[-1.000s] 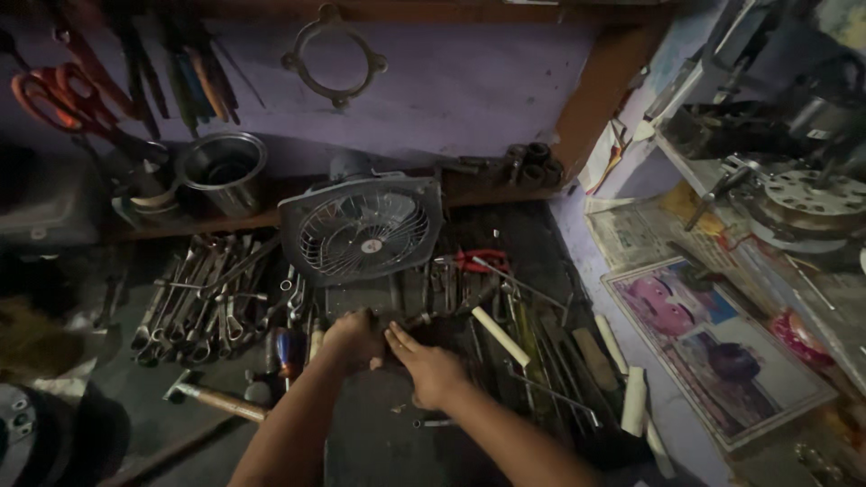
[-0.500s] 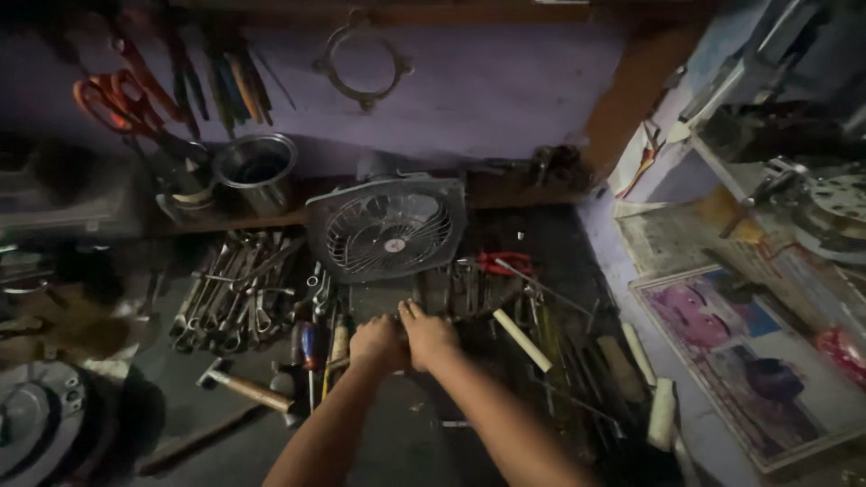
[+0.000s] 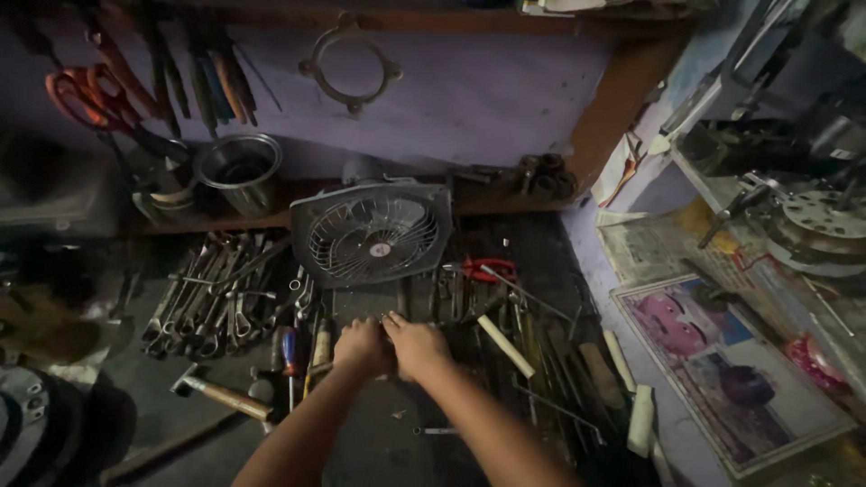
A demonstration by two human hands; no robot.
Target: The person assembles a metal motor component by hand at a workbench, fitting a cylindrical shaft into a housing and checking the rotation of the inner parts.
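1. the left hand [image 3: 361,345] and the right hand [image 3: 417,345] sit knuckle to knuckle on the dark surface [image 3: 379,442], both curled into loose fists.
2. the fingers of both hands are clenched, but they are turned away from the camera and the light is dim, so i cannot tell what, if anything, they grasp.
3. just beyond the fingers stands a small square grey fan [image 3: 372,232], upright and leaning back against the wall, its round grille facing the camera.
4. to the left of the fingers, near the left hand, lie screwdrivers [image 3: 290,350] with coloured handles, and farther left a heap of spanners [image 3: 212,298].
5. nearer the person and left of the fingers lies a hammer [image 3: 221,395] with a wooden handle.
6. to the right of the fingers lie red-handled pliers [image 3: 487,269] and a pale stick [image 3: 505,346], among a spread of long dark tools.
7. far beyond the fingers to the left, a steel cup [image 3: 239,171] stands on a ledge, with red scissors [image 3: 90,104] hanging above it.
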